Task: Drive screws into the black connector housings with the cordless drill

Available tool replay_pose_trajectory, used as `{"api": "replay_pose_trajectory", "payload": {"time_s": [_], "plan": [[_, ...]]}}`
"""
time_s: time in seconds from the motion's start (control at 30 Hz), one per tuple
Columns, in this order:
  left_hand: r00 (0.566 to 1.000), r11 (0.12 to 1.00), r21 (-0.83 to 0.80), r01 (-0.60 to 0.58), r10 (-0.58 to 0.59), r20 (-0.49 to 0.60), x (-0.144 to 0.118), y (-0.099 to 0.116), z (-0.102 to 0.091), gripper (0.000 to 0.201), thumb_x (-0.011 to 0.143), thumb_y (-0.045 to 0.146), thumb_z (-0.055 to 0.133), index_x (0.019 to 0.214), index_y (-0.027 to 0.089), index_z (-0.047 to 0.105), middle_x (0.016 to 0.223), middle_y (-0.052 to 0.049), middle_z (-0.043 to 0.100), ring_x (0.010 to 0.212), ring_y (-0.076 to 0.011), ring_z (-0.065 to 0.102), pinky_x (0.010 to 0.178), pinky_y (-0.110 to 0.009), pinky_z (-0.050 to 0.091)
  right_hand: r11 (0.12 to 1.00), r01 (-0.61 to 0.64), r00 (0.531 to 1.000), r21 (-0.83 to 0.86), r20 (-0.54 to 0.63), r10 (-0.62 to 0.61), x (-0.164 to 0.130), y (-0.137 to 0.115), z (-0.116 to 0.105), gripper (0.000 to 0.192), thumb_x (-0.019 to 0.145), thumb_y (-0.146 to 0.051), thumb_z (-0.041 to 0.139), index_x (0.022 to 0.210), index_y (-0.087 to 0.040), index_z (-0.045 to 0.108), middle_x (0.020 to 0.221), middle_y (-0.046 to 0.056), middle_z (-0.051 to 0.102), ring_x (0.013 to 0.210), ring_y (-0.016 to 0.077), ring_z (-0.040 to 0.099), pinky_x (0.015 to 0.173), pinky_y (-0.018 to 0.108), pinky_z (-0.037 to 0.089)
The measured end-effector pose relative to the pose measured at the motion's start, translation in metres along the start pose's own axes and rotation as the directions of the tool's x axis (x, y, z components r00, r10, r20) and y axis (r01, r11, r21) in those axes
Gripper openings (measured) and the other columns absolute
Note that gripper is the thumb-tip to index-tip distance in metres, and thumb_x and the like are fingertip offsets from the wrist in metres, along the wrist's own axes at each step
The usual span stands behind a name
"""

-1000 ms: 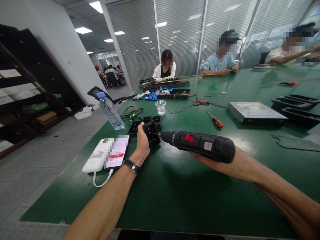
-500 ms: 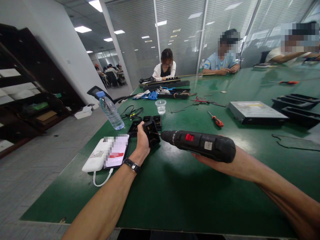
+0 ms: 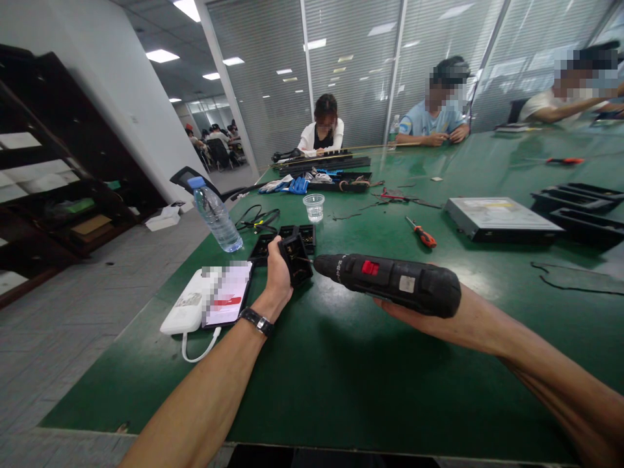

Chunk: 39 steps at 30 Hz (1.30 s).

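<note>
My left hand [image 3: 279, 279] is closed around a small black open box [image 3: 298, 265], tilted so its inside faces right. A power drill [image 3: 390, 281], black with a red switch on top, lies level in my right hand [image 3: 414, 322], whose fingers are mostly hidden beneath the drill body. The thin bit [image 3: 308, 261] points left into the box; its tip I cannot make out. Behind the held box, more black boxes [image 3: 307, 235] of the same sort rest on the green table [image 3: 370, 390].
Left of my hand are a phone [image 3: 231, 292], a white power bank [image 3: 188, 302] and a water bottle [image 3: 217, 214]. Further back stands a plastic cup [image 3: 314, 208]. A screwdriver [image 3: 422, 234] and a flat metal drive [image 3: 502, 218] lie right. Several people sit across the table.
Both hands, the box and the drill hold nearly the same position. Across the table, the people have shifted slightly.
</note>
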<state>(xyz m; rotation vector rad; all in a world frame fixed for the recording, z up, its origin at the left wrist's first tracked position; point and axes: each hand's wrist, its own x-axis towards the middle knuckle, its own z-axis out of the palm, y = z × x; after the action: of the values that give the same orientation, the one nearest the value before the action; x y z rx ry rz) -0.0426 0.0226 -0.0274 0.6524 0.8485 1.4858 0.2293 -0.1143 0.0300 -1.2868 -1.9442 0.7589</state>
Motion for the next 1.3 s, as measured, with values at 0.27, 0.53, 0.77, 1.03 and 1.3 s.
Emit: {"api": "replay_pose_trajectory", "payload": {"time_s": [0.27,0.53,0.77,1.03,1.3], "plan": [[1.0,1.0,0.002,-0.015,0.015,0.0,0.002,-0.002,-0.001,0.038,0.105,0.057,0.066,0.093,0.022,0.072,0.085,-0.005,0.081,0.083,-0.0252,0.083,0.069,-0.03,0.064,1.0,0.012,1.0,-0.008,-0.012,-0.012,0.0,0.001,0.001,0.028,0.087,-0.048,0.077,0.083,-0.021,0.078,0.082,0.009,0.086,0.068,0.0265,0.077,0.06,0.035,0.062],[0.999,0.999,-0.001,-0.038,0.037,-0.005,0.002,-0.002,-0.002,0.036,0.102,0.057,0.071,0.097,0.021,0.073,0.087,-0.003,0.081,0.081,-0.0237,0.081,0.069,-0.03,0.063,1.0,0.006,1.0,-0.02,-0.028,-0.007,-0.001,0.007,0.001,0.028,0.087,-0.05,0.08,0.083,-0.022,0.077,0.078,0.006,0.083,0.065,0.0236,0.074,0.057,0.032,0.06],[1.0,1.0,-0.002,-0.014,0.014,-0.002,0.002,-0.003,-0.002,0.042,0.101,0.063,0.072,0.096,0.022,0.073,0.081,-0.003,0.079,0.081,-0.0256,0.082,0.066,-0.031,0.063,1.0,0.008,1.0,-0.008,-0.006,-0.008,0.001,0.002,0.0,0.026,0.089,-0.046,0.079,0.083,-0.022,0.075,0.078,0.006,0.083,0.067,0.0238,0.074,0.059,0.032,0.061],[0.999,0.999,0.029,-0.029,0.03,-0.034,0.002,-0.003,-0.001,0.043,0.109,0.058,0.063,0.09,0.02,0.073,0.076,-0.003,0.075,0.075,-0.0229,0.078,0.069,-0.03,0.062,1.0,0.022,1.0,0.009,0.003,-0.022,0.0,-0.001,-0.001,0.024,0.089,-0.045,0.08,0.085,-0.021,0.078,0.08,0.006,0.085,0.069,0.0247,0.076,0.061,0.033,0.062],[0.999,1.0,0.017,-0.009,0.01,-0.042,-0.001,-0.001,0.001,0.044,0.105,0.062,0.07,0.09,0.021,0.072,0.074,-0.002,0.075,0.071,-0.0236,0.078,0.064,-0.03,0.062,1.0,0.009,1.0,0.016,0.019,-0.01,-0.001,-0.001,-0.001,0.025,0.091,-0.045,0.079,0.087,-0.02,0.078,0.083,0.008,0.086,0.071,0.0249,0.077,0.062,0.034,0.062]]}}
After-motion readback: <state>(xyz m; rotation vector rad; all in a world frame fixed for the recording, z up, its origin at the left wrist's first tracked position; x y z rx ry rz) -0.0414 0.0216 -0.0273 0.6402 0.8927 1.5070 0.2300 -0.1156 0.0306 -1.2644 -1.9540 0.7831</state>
